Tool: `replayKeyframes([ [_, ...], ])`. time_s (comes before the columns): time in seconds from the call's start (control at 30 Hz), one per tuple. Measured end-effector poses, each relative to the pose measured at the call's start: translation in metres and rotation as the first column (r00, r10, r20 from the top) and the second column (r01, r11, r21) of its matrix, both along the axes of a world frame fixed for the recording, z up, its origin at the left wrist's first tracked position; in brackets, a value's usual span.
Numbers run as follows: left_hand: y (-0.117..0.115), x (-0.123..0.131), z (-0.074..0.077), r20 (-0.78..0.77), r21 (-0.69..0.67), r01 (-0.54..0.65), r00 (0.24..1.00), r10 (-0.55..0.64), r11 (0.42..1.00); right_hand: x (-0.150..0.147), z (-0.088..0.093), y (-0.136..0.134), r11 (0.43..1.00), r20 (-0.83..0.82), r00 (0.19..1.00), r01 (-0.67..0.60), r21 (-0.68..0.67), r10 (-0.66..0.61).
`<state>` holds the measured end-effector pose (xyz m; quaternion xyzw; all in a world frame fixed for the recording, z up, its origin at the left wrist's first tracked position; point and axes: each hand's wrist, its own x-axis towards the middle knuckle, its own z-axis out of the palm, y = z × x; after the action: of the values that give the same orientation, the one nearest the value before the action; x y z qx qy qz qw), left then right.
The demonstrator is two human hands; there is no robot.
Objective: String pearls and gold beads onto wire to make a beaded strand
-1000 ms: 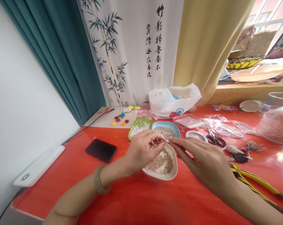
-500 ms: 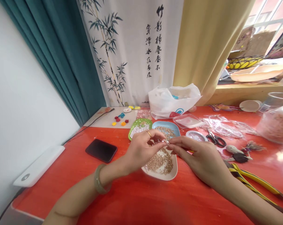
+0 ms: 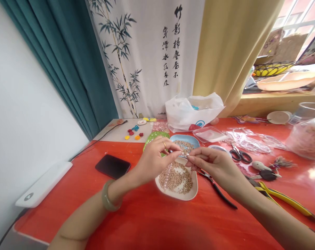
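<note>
My left hand [image 3: 159,158], with a ring and a bangle, pinches a strand of pinkish beads [image 3: 168,177] that hangs from the fingers. Opposite it, my right hand [image 3: 216,165] is closed at the fingertips on a small pale bead [image 3: 188,155]. A short gap separates the two sets of fingertips; any thread between them is too fine to make out. Beneath both hands lies a white tray [image 3: 195,194] of gold beads [image 3: 178,178]. Behind are a blue tray [image 3: 192,138], also with gold beads, and a green tray [image 3: 157,134] partly hidden by my left hand.
A phone [image 3: 112,166] lies left. To the right are slim dark-handled pliers [image 3: 220,192], scissors [image 3: 241,155], keys [image 3: 267,174] and yellow-black pliers [image 3: 285,199]. A white plastic bag [image 3: 180,113] stands at the back, near clear packets [image 3: 248,140].
My hands have drawn slightly apart. The bead strand now shows hanging below my left hand, and the slim pliers have come into sight beside my right hand.
</note>
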<state>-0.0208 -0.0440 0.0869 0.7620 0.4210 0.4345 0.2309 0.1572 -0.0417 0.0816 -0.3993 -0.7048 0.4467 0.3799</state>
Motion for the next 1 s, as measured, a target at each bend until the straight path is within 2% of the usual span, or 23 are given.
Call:
replayKeyframes([
  [0.17,0.001,-0.0035,-0.0016,-0.093,0.051,0.016,0.996,-0.011,0.999,0.002,-0.0003,-0.0006,1.0,0.019,1.0,0.007,0.027,-0.007],
  [0.47,0.0001,-0.0031,-0.0034,-0.11,-0.022,0.011,0.994,-0.013,1.0,0.0025,-0.0054,0.0012,1.0,0.005,1.0,-0.021,0.005,0.021],
  [0.67,-0.0014,-0.0026,-0.0031,-0.192,0.108,0.028,0.981,-0.007,0.994,0.0025,-0.0071,0.0007,0.997,0.087,0.996,-0.003,0.082,-0.004],
  [0.87,-0.0017,-0.0012,-0.0058,-0.293,0.27,0.066,0.956,0.017,0.961,0.0003,-0.0024,-0.0039,0.984,0.173,0.984,0.016,0.175,-0.047],
  [1.0,-0.0017,-0.0004,-0.0068,-0.302,0.242,0.05,0.953,0.026,0.969,-0.0015,0.0007,-0.0065,0.98,0.204,0.976,0.032,0.197,-0.073],
])
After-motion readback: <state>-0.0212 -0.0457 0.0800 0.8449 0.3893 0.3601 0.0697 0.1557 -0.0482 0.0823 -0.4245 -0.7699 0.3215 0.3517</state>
